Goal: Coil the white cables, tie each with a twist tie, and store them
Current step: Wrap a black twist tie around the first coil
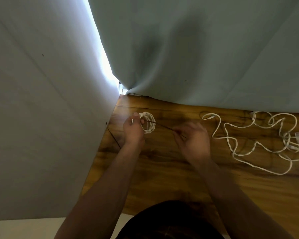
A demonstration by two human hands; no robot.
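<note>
A wooden table [171,169] with a dark, streaked grain is seen. On its right part, loose white cables [227,133] are spread in an untidy tangle, and some connectors can be made out among them near the right border. Close to the left edge, a thin dark twist tie [113,135] is laid flat. The far edge is touched by the hem of a grey curtain [214,66].

White cables [227,135], dark twist tie [162,126], golden-brown table [162,169].
The coil [149,124] and the loose cables are creamy white with a twisted, rope-like pattern. A second tie [113,135] is equally dark. The table's wood shows blackish streaky grain, and the curtains [197,49] are pale grey-blue.
</note>
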